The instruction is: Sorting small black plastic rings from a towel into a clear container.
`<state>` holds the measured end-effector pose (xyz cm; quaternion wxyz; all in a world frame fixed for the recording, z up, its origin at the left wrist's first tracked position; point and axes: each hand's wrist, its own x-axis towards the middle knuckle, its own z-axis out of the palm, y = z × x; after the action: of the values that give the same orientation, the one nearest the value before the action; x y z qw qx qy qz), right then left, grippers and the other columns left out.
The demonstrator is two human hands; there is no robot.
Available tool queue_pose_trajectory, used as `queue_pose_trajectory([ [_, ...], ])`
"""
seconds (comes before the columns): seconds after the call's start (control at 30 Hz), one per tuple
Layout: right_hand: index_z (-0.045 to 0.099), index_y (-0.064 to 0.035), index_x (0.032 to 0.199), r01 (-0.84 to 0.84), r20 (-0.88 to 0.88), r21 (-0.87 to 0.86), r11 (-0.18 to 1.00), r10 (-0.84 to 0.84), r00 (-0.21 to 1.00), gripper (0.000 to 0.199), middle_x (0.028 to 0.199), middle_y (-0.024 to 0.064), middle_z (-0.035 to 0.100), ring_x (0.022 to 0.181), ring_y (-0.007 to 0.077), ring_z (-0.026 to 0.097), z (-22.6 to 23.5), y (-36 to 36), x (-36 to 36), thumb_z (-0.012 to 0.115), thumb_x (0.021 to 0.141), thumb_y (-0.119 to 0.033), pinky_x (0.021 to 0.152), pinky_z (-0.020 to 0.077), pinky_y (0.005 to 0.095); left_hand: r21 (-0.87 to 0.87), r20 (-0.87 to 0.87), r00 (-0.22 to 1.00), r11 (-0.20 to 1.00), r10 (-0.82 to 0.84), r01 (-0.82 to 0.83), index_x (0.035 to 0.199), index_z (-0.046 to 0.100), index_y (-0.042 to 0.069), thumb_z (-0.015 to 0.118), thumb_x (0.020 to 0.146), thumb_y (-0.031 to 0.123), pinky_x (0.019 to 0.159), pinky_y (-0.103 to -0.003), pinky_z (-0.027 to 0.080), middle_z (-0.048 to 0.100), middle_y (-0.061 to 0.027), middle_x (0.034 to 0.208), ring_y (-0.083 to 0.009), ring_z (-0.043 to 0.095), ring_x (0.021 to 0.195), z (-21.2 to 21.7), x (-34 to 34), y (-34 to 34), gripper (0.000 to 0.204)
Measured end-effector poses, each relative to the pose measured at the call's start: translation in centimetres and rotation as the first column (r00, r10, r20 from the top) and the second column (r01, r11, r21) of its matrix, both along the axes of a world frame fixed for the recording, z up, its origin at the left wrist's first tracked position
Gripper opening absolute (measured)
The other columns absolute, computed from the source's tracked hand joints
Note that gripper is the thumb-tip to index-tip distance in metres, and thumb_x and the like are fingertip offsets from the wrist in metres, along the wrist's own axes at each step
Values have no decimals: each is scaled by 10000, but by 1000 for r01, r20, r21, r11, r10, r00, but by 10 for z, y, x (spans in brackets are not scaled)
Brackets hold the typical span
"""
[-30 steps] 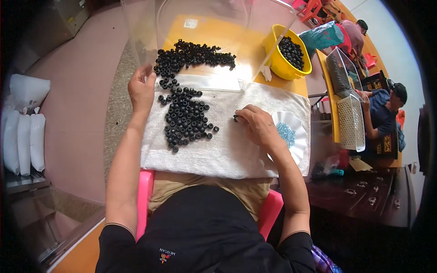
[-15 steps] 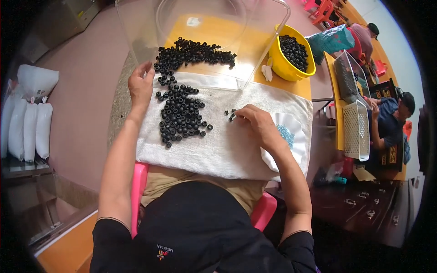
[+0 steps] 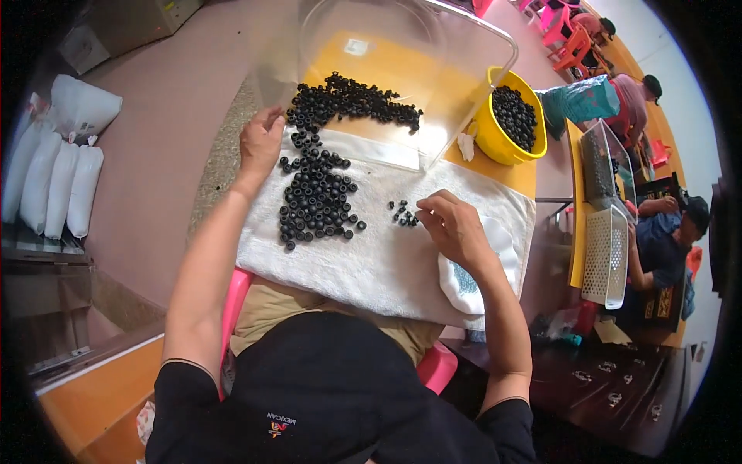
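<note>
Loose black ring-like parts [image 3: 318, 197], small and round, are spread over a white towel [image 3: 371, 286]. More black parts [image 3: 352, 102] are heaped at the mouth of a clear plastic box [image 3: 440, 147] lying beyond it. My left hand [image 3: 261, 145] is by the box's near left corner, next to the heap; its fingers are loosely curled and nothing shows in them. Over the towel's right half is my right hand [image 3: 454, 224], fingers bent and a little apart. Beside its fingertips lies a small cluster of tiny dark pieces [image 3: 403, 213]. A white wavy-rimmed dish [image 3: 506, 251] with small blue bits sits partly under my right wrist.
At the back right of the table stands a yellow tub [image 3: 483, 139] full of black parts, with a crumpled white tissue [image 3: 465, 147] beside it. White sacks [image 3: 85, 189] lean at the left. Farther right, people work at another table holding a white perforated basket [image 3: 605, 259].
My right hand has drawn back slightly from the towel's middle, and its fingers have loosened. More tiny dark pieces now show beside it. The whole view has shifted and turned a little.
</note>
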<state>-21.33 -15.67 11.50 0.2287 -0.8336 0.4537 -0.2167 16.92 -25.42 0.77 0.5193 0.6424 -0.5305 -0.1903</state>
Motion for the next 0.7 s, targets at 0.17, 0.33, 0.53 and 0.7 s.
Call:
queue_pose_trajectory([
  [0.17, 707, 0, 995, -11, 118, 17, 1000, 9, 993, 122, 943, 145, 683, 774, 301, 694, 4, -7, 31, 698, 888, -58, 700, 544, 373, 71, -51, 999, 997, -17, 20, 1208, 690, 22, 662, 924, 159, 909, -348, 547, 745, -159, 1105, -248, 721, 1023, 3, 0, 9, 316],
  [0.33, 707, -13, 1017, -37, 67, -63, 997, 42, 997, 144, 954, 143, 675, 748, 289, 684, 3, -48, 72, 690, 893, -85, 686, 541, 373, 71, -137, 990, 997, -23, 33, 1211, 692, 40, 652, 924, 150, 910, -351, 545, 747, -163, 1095, -253, 721, 1026, 3, 2, 10, 310],
  [0.53, 698, -36, 1100, -104, -56, -165, 981, 96, 994, 224, 1072, 144, 662, 814, 306, 694, -18, -112, 133, 686, 899, -132, 721, 542, 396, 142, -51, 998, 990, 23, -15, 1234, 681, 26, 621, 943, 137, 933, -357, 527, 740, -165, 1125, -277, 711, 1058, 31, -14, 23, 318],
  [0.7, 663, -42, 1189, -209, -135, -199, 957, 185, 973, 336, 1154, 140, 655, 947, 351, 673, -25, -136, 183, 662, 940, -267, 813, 535, 429, 154, 11, 1000, 988, 28, -29, 1244, 672, 70, 590, 952, 151, 914, -394, 532, 720, -191, 1120, -337, 698, 1066, 24, -11, 21, 314],
])
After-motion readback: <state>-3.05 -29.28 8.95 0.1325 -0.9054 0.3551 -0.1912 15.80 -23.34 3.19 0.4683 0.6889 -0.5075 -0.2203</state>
